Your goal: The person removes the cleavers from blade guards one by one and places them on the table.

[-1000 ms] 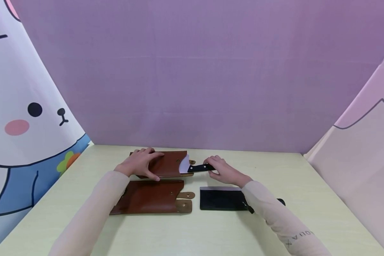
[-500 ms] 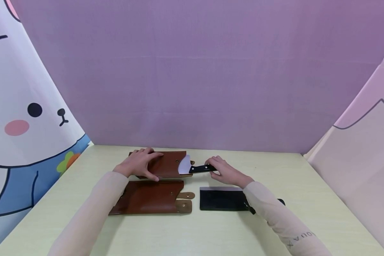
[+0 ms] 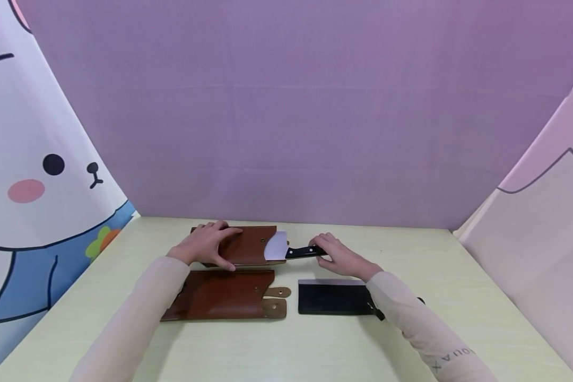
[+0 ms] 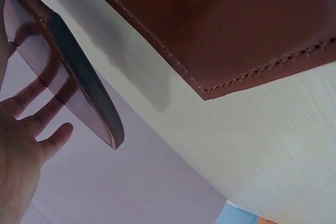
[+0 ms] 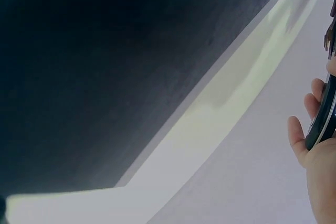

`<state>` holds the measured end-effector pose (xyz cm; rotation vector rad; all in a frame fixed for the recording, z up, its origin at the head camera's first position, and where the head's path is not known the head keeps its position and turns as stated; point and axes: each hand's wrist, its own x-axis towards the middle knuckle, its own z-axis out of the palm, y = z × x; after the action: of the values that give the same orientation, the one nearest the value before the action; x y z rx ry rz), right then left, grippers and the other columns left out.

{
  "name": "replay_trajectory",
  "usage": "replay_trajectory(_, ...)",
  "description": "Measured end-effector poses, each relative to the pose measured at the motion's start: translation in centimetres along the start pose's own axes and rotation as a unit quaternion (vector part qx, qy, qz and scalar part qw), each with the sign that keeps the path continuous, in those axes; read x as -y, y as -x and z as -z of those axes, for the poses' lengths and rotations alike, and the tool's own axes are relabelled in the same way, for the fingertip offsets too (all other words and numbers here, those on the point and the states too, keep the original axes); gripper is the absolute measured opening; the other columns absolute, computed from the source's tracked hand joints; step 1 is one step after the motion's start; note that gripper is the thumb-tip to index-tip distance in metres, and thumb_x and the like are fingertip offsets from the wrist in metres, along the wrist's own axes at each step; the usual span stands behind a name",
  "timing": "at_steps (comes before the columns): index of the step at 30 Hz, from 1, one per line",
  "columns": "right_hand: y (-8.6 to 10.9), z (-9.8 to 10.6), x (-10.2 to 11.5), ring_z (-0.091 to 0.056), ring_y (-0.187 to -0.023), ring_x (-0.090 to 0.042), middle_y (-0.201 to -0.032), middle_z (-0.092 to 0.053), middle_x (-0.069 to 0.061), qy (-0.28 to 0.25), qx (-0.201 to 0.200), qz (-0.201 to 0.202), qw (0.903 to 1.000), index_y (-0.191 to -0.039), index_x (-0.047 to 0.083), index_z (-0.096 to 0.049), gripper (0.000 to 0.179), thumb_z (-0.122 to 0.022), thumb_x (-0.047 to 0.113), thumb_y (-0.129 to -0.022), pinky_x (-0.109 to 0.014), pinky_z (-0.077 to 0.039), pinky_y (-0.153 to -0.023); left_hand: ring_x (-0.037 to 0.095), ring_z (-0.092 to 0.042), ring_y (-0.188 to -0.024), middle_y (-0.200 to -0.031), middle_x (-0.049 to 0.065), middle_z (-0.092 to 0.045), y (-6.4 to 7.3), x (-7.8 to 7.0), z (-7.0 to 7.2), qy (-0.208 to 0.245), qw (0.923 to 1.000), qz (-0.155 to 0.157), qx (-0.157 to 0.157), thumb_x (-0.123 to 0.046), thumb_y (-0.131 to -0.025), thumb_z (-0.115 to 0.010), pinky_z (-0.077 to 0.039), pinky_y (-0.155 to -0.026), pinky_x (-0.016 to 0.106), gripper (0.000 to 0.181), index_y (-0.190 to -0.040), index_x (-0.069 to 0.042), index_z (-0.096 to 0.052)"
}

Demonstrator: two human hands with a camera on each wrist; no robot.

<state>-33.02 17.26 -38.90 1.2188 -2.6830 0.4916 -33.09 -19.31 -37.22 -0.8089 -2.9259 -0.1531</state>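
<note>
In the head view, my left hand [image 3: 202, 245] grips a brown leather knife sheath [image 3: 249, 244] at the back of the table, thumb at its near edge and fingers toward the far edge. The left wrist view shows this sheath [image 4: 81, 74] edge-on, with spread fingers beside it. Out of its right end projects the pale blade of a cleaver [image 3: 276, 246], whose front part is hidden inside. My right hand [image 3: 340, 258] holds the black riveted handle, fingers curled round its end. In the right wrist view, that handle [image 5: 321, 121] lies against the palm.
Nearer on the table [image 3: 277, 350] lies a second brown sheath [image 3: 224, 295], its two snap straps pointing right. A dark-bladed cleaver [image 3: 331, 297] lies right of it, partly under the right sleeve. A purple cloth [image 3: 286, 111] rises behind the table's far edge.
My right hand has moved slightly right with the cleaver, and more of the blade shows outside the sheath. The left hand and its sheath have shifted slightly left.
</note>
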Motion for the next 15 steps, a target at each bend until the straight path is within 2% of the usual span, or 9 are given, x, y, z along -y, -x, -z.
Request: replay_trajectory(15,0.95,0.45,-0.71,-0.047,-0.096,-0.018,-0.108,-0.057,-0.006,-0.005,-0.016,0.014,0.9998,-0.113,0.004,-0.053,0.029,-0.057,0.005,-0.084,-0.039,-0.042,-0.086,0.034,-0.048,-0.11,-0.126,0.013,-0.045,0.36,0.27,-0.08,0.003,1.0,0.0,-0.007,-0.067,-0.057,-0.072,-0.036,-0.09,0.056,0.095,-0.137,-0.023,-0.043)
